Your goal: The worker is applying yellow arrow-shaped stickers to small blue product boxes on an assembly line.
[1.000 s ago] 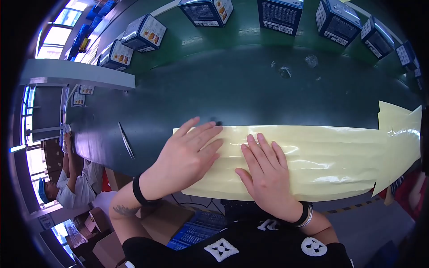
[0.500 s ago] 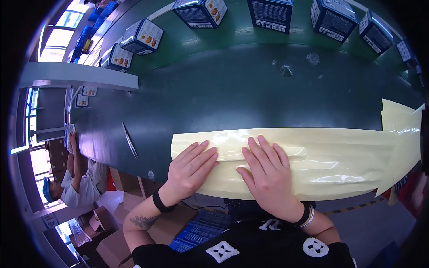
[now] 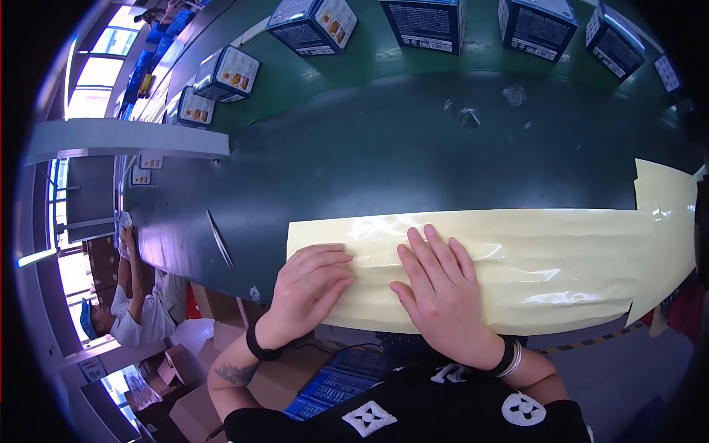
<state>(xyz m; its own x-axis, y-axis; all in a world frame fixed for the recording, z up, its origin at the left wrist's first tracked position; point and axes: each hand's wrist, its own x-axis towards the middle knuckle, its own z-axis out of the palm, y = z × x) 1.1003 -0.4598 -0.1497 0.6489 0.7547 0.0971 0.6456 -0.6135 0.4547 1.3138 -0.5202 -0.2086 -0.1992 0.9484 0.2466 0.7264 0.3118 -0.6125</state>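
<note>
A black shirt [image 3: 413, 413] with white patches fills the lower edge. A dark band [image 3: 260, 345] circles the left wrist; the right wrist has another, with pale bracelets [image 3: 515, 359]. Just above the shirt, blue packs [image 3: 336, 384] lie near a brown carton [image 3: 272, 382], lower than the table.

The left hand [image 3: 309, 288] is narrow, fingers bent and close together, thumb near them, at the left end of a yellow sheet [image 3: 546, 255]; whether it pinches anything, one cannot tell. The right hand [image 3: 443, 295] lies palm down on the sheet, wide, with fingers straight and slightly fanned, thumb out to the left, gripping nothing.

The sheet, glossy and creased, lies lengthwise along the near edge of the green table [image 3: 354, 162]. Its right end flares into a wider part with sharp corners.

Left of the sheet, apart from it, lie tweezers [image 3: 218, 238]. Farther across the table are clear scraps [image 3: 469, 117], and beyond them a curved row of blue boxes [image 3: 422, 26]. A grey beam [image 3: 125, 138] juts in from the left. Farther left, a co-worker [image 3: 148, 310] in a blue cap reaches toward the table; bright windows [image 3: 97, 72] show at upper left
</note>
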